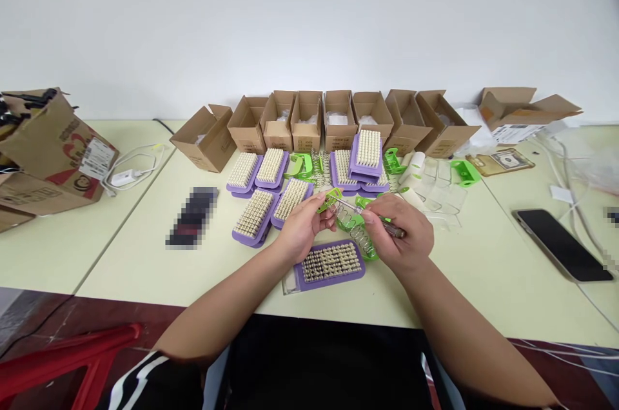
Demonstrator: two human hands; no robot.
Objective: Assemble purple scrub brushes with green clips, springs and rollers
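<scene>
My left hand (304, 226) pinches a small green plastic piece (329, 198) in front of me. My right hand (402, 228) is wrapped round the handle of a screwdriver (394, 228). Its thin metal shaft points left and meets the green piece; the exact contact is too small to make out. Metal coil springs (360, 236) and more green parts lie under and between my hands. Nearest me, below my left hand, rests a purple tray (333, 280) filled with rows of small pale and dark pegs.
Several purple trays (251, 213) of pale pegs lie beyond my left hand. Small open cardboard boxes (278, 133) line the wall. Clear plastic covers (440, 191) sit to the right, then a phone (563, 245). A large carton (53, 152) stands far left beside a white cable (128, 176).
</scene>
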